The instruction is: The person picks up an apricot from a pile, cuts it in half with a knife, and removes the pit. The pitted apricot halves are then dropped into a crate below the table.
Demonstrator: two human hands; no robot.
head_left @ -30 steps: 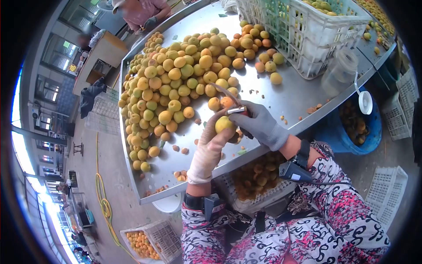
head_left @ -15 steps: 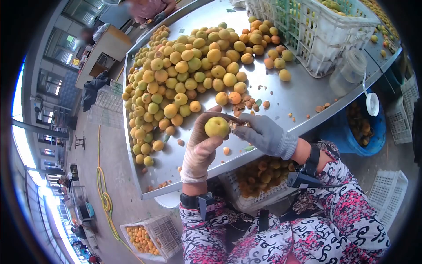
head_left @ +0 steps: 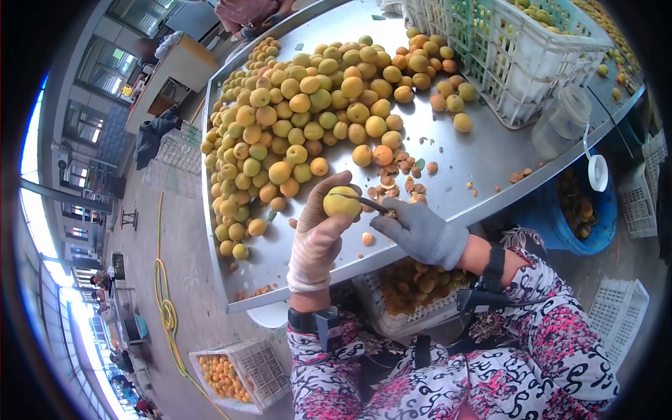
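Observation:
My left hand, in a stained light glove, holds a yellow-green apricot between thumb and fingers above the table's near edge. A small knife is gripped in my right hand, which wears a grey glove. Its thin dark blade lies across the top of the apricot. Just beyond the hands, a small heap of brown apricot pits rests on the metal table. A large pile of apricots spreads behind and to the left.
At the table's right stand a white plastic crate and a clear plastic jar. A blue bucket holds fruit pieces. Under the near edge sits a crate of cut apricots. Another apricot crate and a yellow hose lie on the floor.
My right hand has moved away from brown pieces at its fingertips, and more pits now lie on the table. The knife blade has come onto the apricot in my left hand.

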